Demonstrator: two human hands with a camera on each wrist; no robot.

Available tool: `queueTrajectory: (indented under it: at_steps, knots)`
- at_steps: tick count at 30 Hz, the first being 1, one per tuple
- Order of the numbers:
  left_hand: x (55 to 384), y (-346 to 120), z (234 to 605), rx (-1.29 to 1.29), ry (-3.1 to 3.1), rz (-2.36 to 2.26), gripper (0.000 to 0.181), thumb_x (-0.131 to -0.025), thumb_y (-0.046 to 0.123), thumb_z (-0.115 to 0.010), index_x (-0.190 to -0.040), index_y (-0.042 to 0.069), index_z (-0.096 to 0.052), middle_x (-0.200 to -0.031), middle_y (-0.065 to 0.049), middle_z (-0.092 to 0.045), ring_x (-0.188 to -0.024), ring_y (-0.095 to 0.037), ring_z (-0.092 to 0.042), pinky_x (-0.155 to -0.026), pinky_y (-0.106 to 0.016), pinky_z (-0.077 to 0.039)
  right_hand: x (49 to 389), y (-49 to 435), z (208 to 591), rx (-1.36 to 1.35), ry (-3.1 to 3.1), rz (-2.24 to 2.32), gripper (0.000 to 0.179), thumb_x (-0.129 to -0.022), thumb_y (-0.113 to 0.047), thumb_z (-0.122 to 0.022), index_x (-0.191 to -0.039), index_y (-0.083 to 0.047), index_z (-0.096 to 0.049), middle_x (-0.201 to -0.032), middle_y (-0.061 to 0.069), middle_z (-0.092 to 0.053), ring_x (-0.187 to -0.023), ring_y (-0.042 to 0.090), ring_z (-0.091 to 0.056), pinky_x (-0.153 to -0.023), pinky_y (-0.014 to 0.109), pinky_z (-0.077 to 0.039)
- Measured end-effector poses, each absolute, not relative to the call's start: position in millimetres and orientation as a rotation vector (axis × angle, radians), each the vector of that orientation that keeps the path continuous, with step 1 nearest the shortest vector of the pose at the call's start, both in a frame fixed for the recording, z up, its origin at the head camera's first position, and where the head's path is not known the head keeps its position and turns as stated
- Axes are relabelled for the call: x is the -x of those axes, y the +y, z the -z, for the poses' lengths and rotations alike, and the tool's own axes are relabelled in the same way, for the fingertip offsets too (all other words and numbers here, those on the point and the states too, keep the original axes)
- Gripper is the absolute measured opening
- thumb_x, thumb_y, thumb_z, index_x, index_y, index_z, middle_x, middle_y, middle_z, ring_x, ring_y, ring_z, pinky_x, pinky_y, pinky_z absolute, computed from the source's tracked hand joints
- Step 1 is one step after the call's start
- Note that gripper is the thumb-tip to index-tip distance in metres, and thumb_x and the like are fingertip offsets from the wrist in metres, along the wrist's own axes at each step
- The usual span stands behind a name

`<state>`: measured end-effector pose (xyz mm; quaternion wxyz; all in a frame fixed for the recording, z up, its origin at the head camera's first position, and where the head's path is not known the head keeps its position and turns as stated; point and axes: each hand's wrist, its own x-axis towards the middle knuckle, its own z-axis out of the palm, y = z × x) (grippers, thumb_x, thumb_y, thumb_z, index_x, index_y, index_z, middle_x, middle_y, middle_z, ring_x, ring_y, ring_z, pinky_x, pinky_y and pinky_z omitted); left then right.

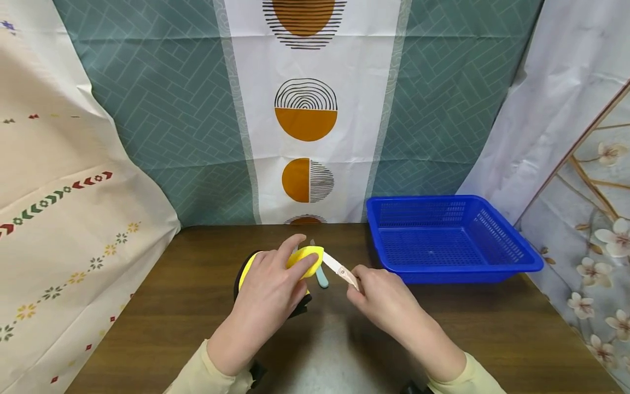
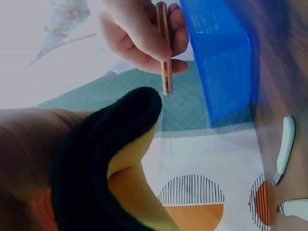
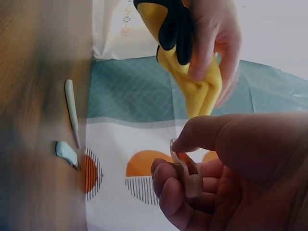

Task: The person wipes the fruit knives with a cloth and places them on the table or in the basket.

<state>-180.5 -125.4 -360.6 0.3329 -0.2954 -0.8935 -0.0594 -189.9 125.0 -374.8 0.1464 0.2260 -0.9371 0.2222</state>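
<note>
My left hand point(image 1: 268, 287) grips a soft yellow cloth point(image 1: 306, 256) with a thick black edge, its fingers over the folded end. In the right wrist view the yellow cloth point(image 3: 195, 86) hangs in folds below those fingers. My right hand point(image 1: 381, 295) holds a small knife point(image 1: 344, 272) by its pale pinkish handle, thumb against the handle's side. Its white blade points up and left to the cloth's folded end; whether the tip touches or is covered cannot be told. Behind the hands lies a knife with a light blue handle point(image 1: 322, 277).
A blue perforated plastic basket point(image 1: 455, 276) stands at the back right of the brown wooden table point(image 1: 172, 306). The left wrist view shows two pale-handled knives on the table, one a longer knife point(image 2: 286, 144). Patterned curtains point(image 1: 172, 109) hang behind and at both sides.
</note>
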Motion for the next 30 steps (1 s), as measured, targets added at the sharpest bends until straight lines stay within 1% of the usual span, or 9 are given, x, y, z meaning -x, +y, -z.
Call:
queueTrajectory:
  at_steps: [2, 7, 10, 14, 21, 26, 30]
  knots:
    - [181, -123, 361, 0.788, -2.309, 0.16, 0.052, -0.082, 0.012, -0.093, -0.131, 0.022, -0.078, -0.142, -0.008, -0.065, -0.084, -0.032, -0.068, -0.082, -0.048, -0.056, 190, 126, 375, -0.667, -2.683, -0.63, 0.007, -0.089, -0.01, -0.077, -0.095, -0.012, -0.072, -0.066, -0.011, -0.05, -0.058, 0.011, -0.046, -0.056, 0.036, -0.046]
    - [184, -118, 366, 0.828, -2.24, 0.15, 0.053, -0.081, 0.006, -0.091, -0.129, 0.025, -0.076, -0.129, 0.001, -0.075, -0.084, -0.028, -0.068, -0.08, -0.044, -0.055, 191, 127, 375, -0.686, -2.674, -0.625, 0.008, -0.091, -0.009, -0.079, -0.098, -0.01, -0.075, -0.066, -0.01, -0.052, -0.058, 0.011, -0.047, -0.054, 0.035, -0.045]
    - [185, -115, 369, 0.842, -2.227, 0.15, 0.051, -0.082, 0.007, -0.093, -0.126, 0.026, -0.075, -0.128, 0.002, -0.076, -0.083, -0.026, -0.068, -0.079, -0.044, -0.054, 191, 127, 374, -0.688, -2.673, -0.616, 0.009, -0.092, -0.009, -0.079, -0.1, -0.01, -0.076, -0.066, -0.01, -0.053, -0.059, 0.012, -0.048, -0.056, 0.036, -0.046]
    - [184, -113, 370, 0.855, -2.226, 0.142, 0.048, -0.081, 0.009, -0.095, -0.122, 0.025, -0.076, -0.129, 0.002, -0.076, -0.081, -0.025, -0.065, -0.082, -0.044, -0.054, 191, 126, 372, -0.689, -2.681, -0.616, 0.008, -0.093, -0.01, -0.079, -0.101, -0.01, -0.076, -0.066, -0.011, -0.052, -0.059, 0.011, -0.048, -0.055, 0.036, -0.046]
    - [182, -111, 373, 0.881, -2.22, 0.118, 0.048, -0.08, 0.012, -0.095, -0.123, 0.026, -0.078, -0.133, 0.0, -0.075, -0.082, -0.024, -0.065, -0.087, -0.044, -0.054, 189, 124, 371, -0.707, -2.691, -0.603, 0.006, -0.095, -0.012, -0.079, -0.098, -0.012, -0.075, -0.065, -0.012, -0.05, -0.057, 0.01, -0.047, -0.054, 0.035, -0.044]
    - [182, -109, 375, 0.89, -2.223, 0.082, 0.047, -0.082, 0.012, -0.094, -0.124, 0.025, -0.078, -0.138, 0.005, -0.075, -0.084, -0.022, -0.065, -0.087, -0.042, -0.054, 188, 124, 372, -0.718, -2.687, -0.584, 0.005, -0.095, -0.012, -0.08, -0.098, -0.012, -0.075, -0.064, -0.012, -0.049, -0.057, 0.011, -0.047, -0.054, 0.036, -0.044]
    - [182, -109, 376, 0.904, -2.228, 0.047, 0.047, -0.083, 0.011, -0.093, -0.126, 0.025, -0.079, -0.136, 0.007, -0.075, -0.083, -0.021, -0.064, -0.085, -0.041, -0.053, 187, 124, 371, -0.725, -2.688, -0.581, 0.006, -0.096, -0.012, -0.08, -0.1, -0.012, -0.076, -0.064, -0.012, -0.049, -0.057, 0.011, -0.046, -0.054, 0.036, -0.044]
